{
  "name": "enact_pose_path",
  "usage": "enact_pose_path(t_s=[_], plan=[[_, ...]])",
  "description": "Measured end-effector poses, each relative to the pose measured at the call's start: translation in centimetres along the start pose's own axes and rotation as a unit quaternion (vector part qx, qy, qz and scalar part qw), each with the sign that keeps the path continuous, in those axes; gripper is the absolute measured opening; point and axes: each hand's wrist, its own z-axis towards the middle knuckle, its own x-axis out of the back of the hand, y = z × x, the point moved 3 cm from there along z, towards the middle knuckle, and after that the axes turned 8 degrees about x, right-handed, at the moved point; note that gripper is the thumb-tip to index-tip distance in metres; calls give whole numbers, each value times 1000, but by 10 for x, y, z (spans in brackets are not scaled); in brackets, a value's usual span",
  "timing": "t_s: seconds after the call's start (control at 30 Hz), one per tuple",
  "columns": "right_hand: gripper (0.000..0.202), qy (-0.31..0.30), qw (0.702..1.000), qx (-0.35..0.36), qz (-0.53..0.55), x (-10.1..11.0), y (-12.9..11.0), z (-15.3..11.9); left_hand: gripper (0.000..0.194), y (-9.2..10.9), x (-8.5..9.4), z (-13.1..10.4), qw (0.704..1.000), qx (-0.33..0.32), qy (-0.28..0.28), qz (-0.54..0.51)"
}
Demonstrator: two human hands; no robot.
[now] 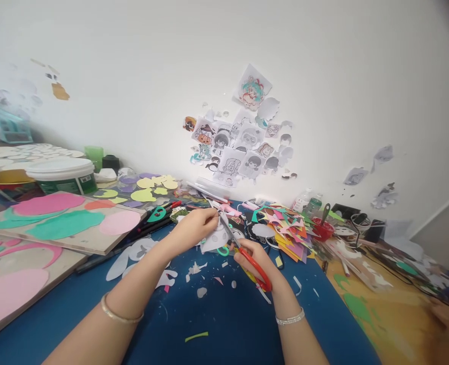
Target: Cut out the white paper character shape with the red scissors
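Basically, L hand [200, 225] pinches white paper [214, 238] over blue mat [217, 314]; R hand [257, 258] grips red-handled scissors [249, 258], blades at paper. Scraps [201, 292] lie below, on mat.

Person's L arm [133, 299] enters at bottom L of view, runs diag. up & R toward ctr; forearm bare, seen from above. L wrist [173, 245] approx. in line w/ forearm. L hand [201, 224] back up, fingers curled in, tips closed in a pinch, pointing R. R arm [302, 334] comes in bottom, R of ctr, angled up & slightly L, also bare; less of it in view than L arm. R wrist [281, 296] below R hand [253, 256], which is turned inward, fingers bent in a closed grip, partly hidden. Hands near each other but apart, L hand a bit higher in view. Arms don't cross; wide at bottom, converging at hands.
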Motion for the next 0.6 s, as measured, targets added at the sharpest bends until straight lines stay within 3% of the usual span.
enact_pose_path(t_s=[0.23,0.43,0.6], plan=[[32,-15,1000,-13,-19,-2,6,1,25,-3,-4,4,1000,10,5,-12],[29,31,995,-46,-87,-3,12,3,28,-22,-15,11,997,53,-36,-33],[33,73,986,-73,-132,-6,22,5,22,-36,1,12,993,87,-73,-19]])
